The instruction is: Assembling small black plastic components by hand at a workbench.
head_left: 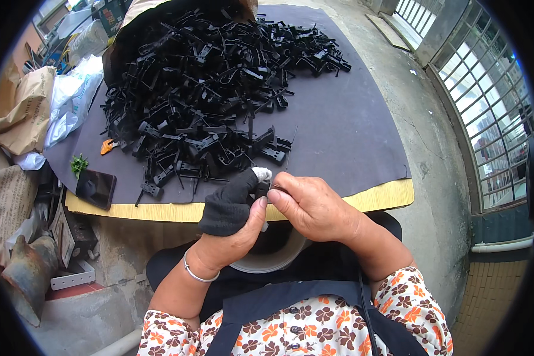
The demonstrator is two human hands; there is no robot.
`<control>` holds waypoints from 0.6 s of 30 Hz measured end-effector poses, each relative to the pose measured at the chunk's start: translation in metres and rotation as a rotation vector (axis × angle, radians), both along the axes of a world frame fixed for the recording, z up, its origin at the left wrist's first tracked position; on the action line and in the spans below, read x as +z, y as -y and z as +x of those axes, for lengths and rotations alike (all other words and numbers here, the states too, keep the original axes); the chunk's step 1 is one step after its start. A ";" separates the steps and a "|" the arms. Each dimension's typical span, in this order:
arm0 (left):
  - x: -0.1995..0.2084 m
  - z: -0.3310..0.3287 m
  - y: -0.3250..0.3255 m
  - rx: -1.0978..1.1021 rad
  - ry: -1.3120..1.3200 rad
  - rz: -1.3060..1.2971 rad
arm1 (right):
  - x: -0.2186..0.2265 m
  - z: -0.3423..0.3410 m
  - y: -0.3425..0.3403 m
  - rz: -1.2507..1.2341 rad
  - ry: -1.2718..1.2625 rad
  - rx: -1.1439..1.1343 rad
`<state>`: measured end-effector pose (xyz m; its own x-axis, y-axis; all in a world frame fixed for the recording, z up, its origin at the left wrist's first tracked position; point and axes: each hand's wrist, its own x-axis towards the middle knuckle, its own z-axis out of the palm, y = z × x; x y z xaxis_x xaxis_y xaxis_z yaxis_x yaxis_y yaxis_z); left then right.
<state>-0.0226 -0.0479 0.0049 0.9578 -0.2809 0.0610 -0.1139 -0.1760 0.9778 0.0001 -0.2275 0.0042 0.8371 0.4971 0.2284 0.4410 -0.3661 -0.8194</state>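
Observation:
My left hand [234, 204], in a black knit covering that leaves the thumb bare and with a white wrap on one fingertip, is closed just past the table's front edge. Something small and dark sits in its fingers, mostly hidden. Right beside it, my bare right hand [305, 204] pinches thumb against forefinger; a thin dark bit shows there, too small to name. Under both hands is a pale round bucket [270, 263], partly covered by them. Beyond them, a large heap of black plastic parts [207, 71] spreads over the dark grey table cover [344, 124].
A smartphone [96, 188], a green sprig [79, 165] and an orange-headed key [107, 146] lie at the table's left. Paper sacks [24, 107] and a white plastic bag [74, 95] crowd the left side. At the right stands a barred window [480, 101].

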 end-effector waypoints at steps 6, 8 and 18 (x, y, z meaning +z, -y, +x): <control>-0.011 -0.002 0.000 0.086 0.191 0.091 | 0.005 0.000 -0.001 -0.002 -0.090 0.135; -0.010 -0.002 0.001 0.085 0.163 0.068 | 0.003 -0.001 -0.002 -0.008 -0.126 0.115; -0.012 -0.004 0.007 0.112 0.639 0.344 | -0.010 -0.002 -0.009 0.104 -0.181 0.015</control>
